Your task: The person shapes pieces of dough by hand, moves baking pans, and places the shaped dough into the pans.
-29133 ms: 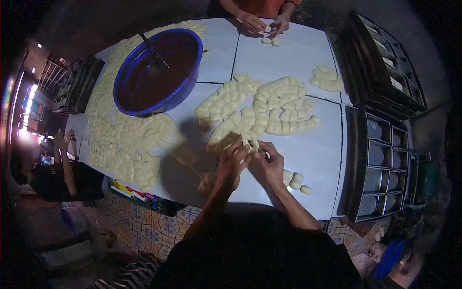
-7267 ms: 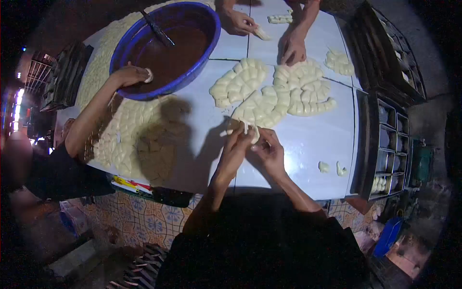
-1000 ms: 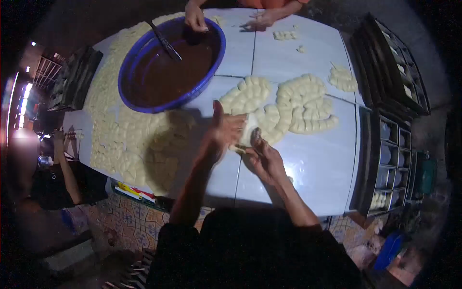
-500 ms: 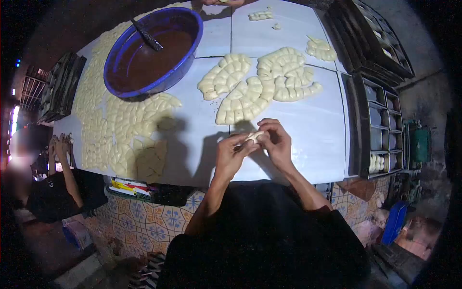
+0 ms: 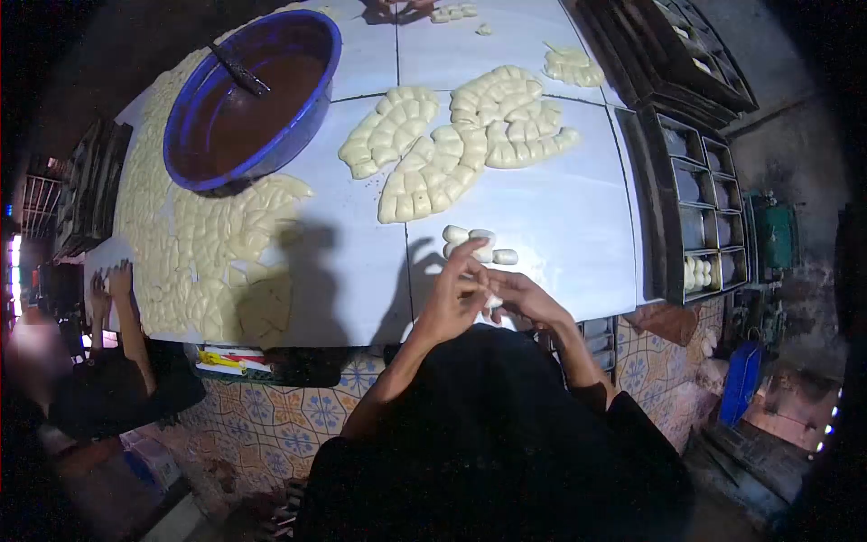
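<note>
Close to my body, above the table's near edge, my left hand (image 5: 449,303) and my right hand (image 5: 535,303) meet around a small piece of pale dough (image 5: 493,301). The fingers of both hands close on it, partly covering it. Just beyond my left fingertips lie several short dough rolls (image 5: 504,257) on the white tabletop, some partly hidden by that hand. Farther out are scored slabs of dough (image 5: 433,181), divided into many small pieces.
A blue basin (image 5: 253,172) of brown filling holds a dark-handled utensil (image 5: 239,70). Dough pieces (image 5: 163,226) cover the table's left side. A compartmented tray (image 5: 686,212) stands at the right, with stacked trays (image 5: 650,63) behind. Other people's hands (image 5: 117,280) show at the left and top.
My hands have drawn nearer my body with dough between them. The short rolls beyond my left hand now show. The whole view has shifted slightly.
</note>
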The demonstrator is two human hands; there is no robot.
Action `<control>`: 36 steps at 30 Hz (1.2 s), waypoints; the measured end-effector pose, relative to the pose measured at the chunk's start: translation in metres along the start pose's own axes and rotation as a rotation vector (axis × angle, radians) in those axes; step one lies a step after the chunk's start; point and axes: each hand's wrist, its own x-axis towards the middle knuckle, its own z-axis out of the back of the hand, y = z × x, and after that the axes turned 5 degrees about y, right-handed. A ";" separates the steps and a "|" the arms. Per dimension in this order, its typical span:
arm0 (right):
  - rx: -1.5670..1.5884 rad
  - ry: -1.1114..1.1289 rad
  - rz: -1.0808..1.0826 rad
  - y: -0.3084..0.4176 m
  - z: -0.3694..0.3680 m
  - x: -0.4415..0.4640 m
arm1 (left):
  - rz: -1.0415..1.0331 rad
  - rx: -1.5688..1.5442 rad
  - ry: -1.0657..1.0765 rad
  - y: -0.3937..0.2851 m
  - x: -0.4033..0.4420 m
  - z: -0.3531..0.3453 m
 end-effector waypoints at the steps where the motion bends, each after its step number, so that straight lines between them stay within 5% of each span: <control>1: -0.072 -0.014 0.091 0.001 -0.001 -0.005 | -0.118 -0.139 -0.032 0.000 0.001 -0.004; 2: -0.145 -0.029 0.181 0.001 -0.003 -0.009 | -0.236 -0.280 -0.066 -0.001 0.002 -0.008; 4: -0.688 -0.292 0.345 0.017 0.012 -0.001 | -0.222 0.045 -0.253 -0.015 -0.002 0.005; 7: -0.500 -0.548 0.358 0.024 0.028 0.016 | -0.273 -0.119 -0.472 -0.006 0.006 0.027; 11: -0.651 -0.485 0.490 0.008 0.061 0.027 | -0.248 -0.177 -0.676 0.011 -0.009 0.067; 14: -0.927 -0.431 0.358 0.003 0.070 0.026 | -0.243 -0.249 -0.896 0.017 -0.032 0.088; 16: -1.049 -0.458 0.390 0.023 0.056 0.031 | -0.216 -0.260 -1.087 0.029 -0.047 0.101; 17: -1.305 -0.653 0.497 0.031 0.038 0.036 | -0.207 -0.267 -1.182 0.034 -0.054 0.107; 20: -1.115 -0.367 0.504 0.052 -0.012 0.077 | -0.266 -0.157 -1.324 0.012 -0.065 0.108; 21: -0.934 -0.226 0.461 0.056 -0.029 0.095 | -0.276 -0.138 -1.351 0.014 -0.069 0.109; 25: -1.046 0.015 0.611 0.064 -0.092 0.180 | -0.361 -0.089 -1.361 0.011 -0.072 0.116; 29: -1.095 -0.034 0.727 0.070 -0.113 0.269 | -0.146 0.350 -1.390 0.043 -0.078 0.123; 32: -1.163 -0.112 0.755 0.069 -0.117 0.333 | 0.220 0.739 -1.368 0.042 -0.076 0.120; 36: -1.443 -0.285 0.584 0.069 -0.145 0.361 | -0.046 0.567 -1.506 0.059 -0.056 0.132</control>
